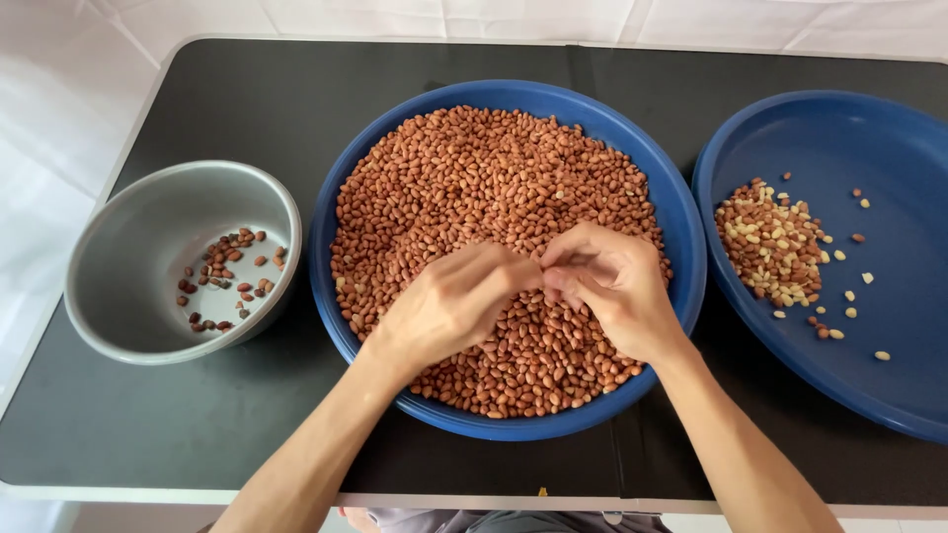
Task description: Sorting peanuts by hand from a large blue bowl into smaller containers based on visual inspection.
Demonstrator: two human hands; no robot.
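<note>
Peanuts: the red-skinned peanuts [494, 197] filled the big blue basin [681, 227] at the middle of the worktop [296, 99], heaped almost to its rim.
Left hand: your left hand [449, 306] hovered over the heap, its fingers [513, 268] bunched together and meeting the other hand's; whether they pinched a peanut I could not tell.
Right hand: your right hand [612, 291] faced it, fingers [573, 271] curled and pressed together at the same spot, whatever lay between them hidden.
Grey bowl: the grey bowl [118, 286] sat just left of the basin, holding a few dark peanuts.
Blue tray: the blue tray [889, 148] sat to the right, nearly touching the basin, with a small pile of pale and reddish peanuts.
Risk: I judged that a peanut could have slipped from your fingertips and dropped back into the heap, where you would lose it among the rest; a wrist dragging across the heap could have pushed peanuts over the rim.
Edges: the near rim of the basin lay close to the worktop's front edge, under your forearms.
Open room: bare worktop showed behind the basin and in front of the bowl.
</note>
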